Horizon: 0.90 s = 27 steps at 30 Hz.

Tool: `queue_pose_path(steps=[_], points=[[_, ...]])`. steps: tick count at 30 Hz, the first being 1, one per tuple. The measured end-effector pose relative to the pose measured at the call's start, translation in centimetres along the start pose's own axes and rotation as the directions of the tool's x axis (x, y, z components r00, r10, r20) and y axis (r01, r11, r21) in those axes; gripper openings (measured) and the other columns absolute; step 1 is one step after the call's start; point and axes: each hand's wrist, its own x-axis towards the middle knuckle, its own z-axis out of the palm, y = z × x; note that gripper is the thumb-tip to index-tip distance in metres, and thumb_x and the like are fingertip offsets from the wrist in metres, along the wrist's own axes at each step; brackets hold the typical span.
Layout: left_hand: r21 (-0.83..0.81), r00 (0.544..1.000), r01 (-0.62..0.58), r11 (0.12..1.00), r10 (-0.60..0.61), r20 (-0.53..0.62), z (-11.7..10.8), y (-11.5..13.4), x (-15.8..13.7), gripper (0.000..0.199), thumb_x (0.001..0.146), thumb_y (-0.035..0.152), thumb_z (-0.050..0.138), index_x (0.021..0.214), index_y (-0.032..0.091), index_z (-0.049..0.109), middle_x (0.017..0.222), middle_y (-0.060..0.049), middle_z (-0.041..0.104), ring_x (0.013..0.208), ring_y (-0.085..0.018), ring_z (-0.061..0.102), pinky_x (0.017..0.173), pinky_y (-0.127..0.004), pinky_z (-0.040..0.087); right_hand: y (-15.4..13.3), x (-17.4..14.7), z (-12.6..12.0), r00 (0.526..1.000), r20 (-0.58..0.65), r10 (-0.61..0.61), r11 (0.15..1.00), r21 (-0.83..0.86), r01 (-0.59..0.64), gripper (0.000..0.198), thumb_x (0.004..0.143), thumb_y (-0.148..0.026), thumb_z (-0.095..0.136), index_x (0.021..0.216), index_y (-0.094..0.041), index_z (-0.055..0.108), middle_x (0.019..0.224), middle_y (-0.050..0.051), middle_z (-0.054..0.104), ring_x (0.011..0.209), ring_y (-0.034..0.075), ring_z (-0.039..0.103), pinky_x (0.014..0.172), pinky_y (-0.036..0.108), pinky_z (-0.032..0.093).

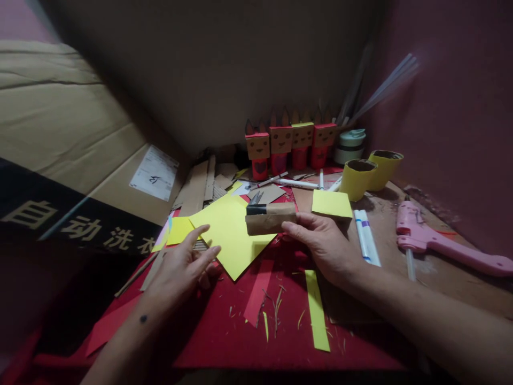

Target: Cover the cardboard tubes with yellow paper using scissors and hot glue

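Observation:
My right hand (323,240) grips one end of a small folded cardboard box (266,222) between thumb and fingers. The box is brown with a black patch on top and is held above a large sheet of yellow paper (228,230). At the left edge of that sheet, my left hand (182,267) is open, fingers spread and holding nothing. A smaller yellow piece of paper (180,230) lies just beyond its fingers. Grey pointed tips, perhaps scissors, show behind the box. A yellow-topped cardboard block (332,204) sits just past my right hand.
Several red cardboard figures with box heads (280,141) stand at the back. Right of them are yellow paper tubes (358,179), a lidded jar (349,147), white markers (366,240) and a pink glue gun (425,235). A big carton (92,149) rises at left; paper strips (316,310) lie in front.

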Motion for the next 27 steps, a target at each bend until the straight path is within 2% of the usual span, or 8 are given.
queue_pose_path(steps=[3,6,11,15,16,21,24,27], points=[[-0.045,0.997,0.026,0.999,-0.023,0.071,1.6,0.4,-0.7,0.079,0.072,0.038,0.073,0.140,0.015,0.039,0.046,0.006,0.057,0.033,-0.015,0.052,0.034,-0.021,0.035,0.2,0.0,-0.1,0.998,0.059,-0.018,1.000,0.022,0.016,0.029,0.076,-0.032,0.075,0.101,-0.017,0.070,0.072,0.000,0.069,0.062,0.012,0.064,0.062,0.027,0.052],[-0.026,0.999,-0.035,0.999,0.035,0.030,2.3,0.1,-0.9,0.070,0.073,0.031,0.070,0.137,0.016,0.044,0.046,0.008,0.054,0.035,-0.012,0.048,0.038,-0.020,0.037,0.5,0.1,-0.3,0.988,0.143,-0.054,0.998,0.030,0.050,0.028,0.079,-0.032,0.072,0.104,-0.020,0.071,0.079,0.001,0.072,0.068,0.013,0.066,0.070,0.029,0.054],[-0.104,0.999,-0.051,0.993,0.050,-0.013,1.7,-0.2,-1.1,0.062,0.073,0.028,0.065,0.132,0.014,0.050,0.047,0.010,0.048,0.036,-0.009,0.041,0.038,-0.019,0.034,0.7,0.2,-0.5,0.983,0.160,-0.094,0.995,0.035,0.090,0.023,0.082,-0.030,0.069,0.104,-0.022,0.072,0.089,0.004,0.075,0.078,0.015,0.070,0.077,0.031,0.055],[0.139,0.985,-0.098,0.985,0.116,-0.130,1.0,-0.3,-1.1,0.056,0.080,0.036,0.060,0.133,0.021,0.051,0.055,0.005,0.058,0.042,-0.012,0.052,0.044,-0.023,0.041,0.7,0.3,-0.4,0.984,0.151,-0.090,0.995,0.044,0.084,0.022,0.082,-0.028,0.070,0.102,-0.022,0.073,0.087,0.003,0.075,0.076,0.014,0.069,0.076,0.029,0.054],[0.141,0.983,-0.097,0.985,0.117,-0.140,1.0,-0.3,-1.0,0.059,0.079,0.037,0.063,0.134,0.021,0.051,0.058,0.004,0.060,0.043,-0.013,0.054,0.044,-0.024,0.042,0.7,0.3,-0.4,0.987,0.141,-0.080,0.996,0.046,0.074,0.021,0.081,-0.028,0.071,0.101,-0.022,0.073,0.084,0.003,0.075,0.074,0.013,0.069,0.075,0.027,0.054],[-0.196,0.999,-0.032,0.980,0.023,-0.049,2.4,-0.5,0.0,0.079,0.068,0.027,0.072,0.137,0.013,0.038,0.048,0.010,0.050,0.035,-0.012,0.047,0.037,-0.021,0.037,0.7,0.5,-0.7,0.994,0.102,-0.044,0.998,0.048,0.039,0.017,0.076,-0.028,0.076,0.092,-0.021,0.074,0.078,0.002,0.073,0.070,0.012,0.067,0.077,0.028,0.053],[-0.258,0.999,-0.016,0.966,0.007,-0.036,2.6,-0.1,0.1,0.074,0.066,0.021,0.071,0.133,0.012,0.041,0.043,0.013,0.041,0.033,-0.008,0.037,0.034,-0.018,0.026,0.7,0.6,-0.8,0.998,0.049,-0.028,0.999,0.039,0.027,0.020,0.073,-0.030,0.080,0.089,-0.020,0.074,0.079,0.002,0.073,0.073,0.012,0.067,0.080,0.027,0.052],[-0.309,1.000,0.017,0.951,-0.014,0.011,2.1,0.2,-0.3,0.066,0.064,0.019,0.068,0.126,0.011,0.048,0.046,0.014,0.035,0.034,-0.005,0.031,0.036,-0.018,0.022,0.5,0.7,-0.8,0.998,0.051,-0.022,0.999,0.050,0.020,0.021,0.073,-0.028,0.079,0.092,-0.019,0.075,0.085,0.004,0.074,0.076,0.014,0.068,0.081,0.027,0.052]])
